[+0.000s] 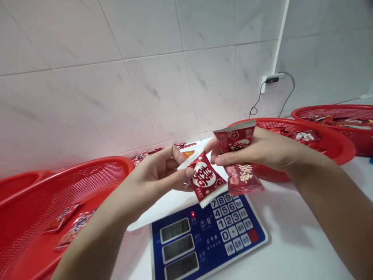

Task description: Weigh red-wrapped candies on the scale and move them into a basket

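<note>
Left hand (171, 171) has its thumb and fingers closed on the nine-o'clock side of a cream-edged packet (202, 177), which is tilted with its red printed face up. At two o'clock from it, the right hand (247, 149) is clamped on a grey-topped packet (233, 137), and a pinkish-red packet (243, 179) hangs below its thumb; whether this hand also touches the cream-edged one I cannot tell. Directly beneath, toward six o'clock, sits a scale with a blue keypad panel (208, 237), a lit red dot and three displays (175, 230) too dim to read surely; it rests on a white worktop (294, 237). Near nine o'clock stands a red mesh basket (116, 167) with a few wrapped pieces (77, 229) inside. Toward three o'clock, partly behind the right forearm, is another red basket (339, 149) holding packets, with a farther basket (358, 134) just beyond it. More wrappers (145, 156) lie along the tiled wall (154, 93) at ten o'clock, and a power strip (272, 80) is mounted at one o'clock.
</note>
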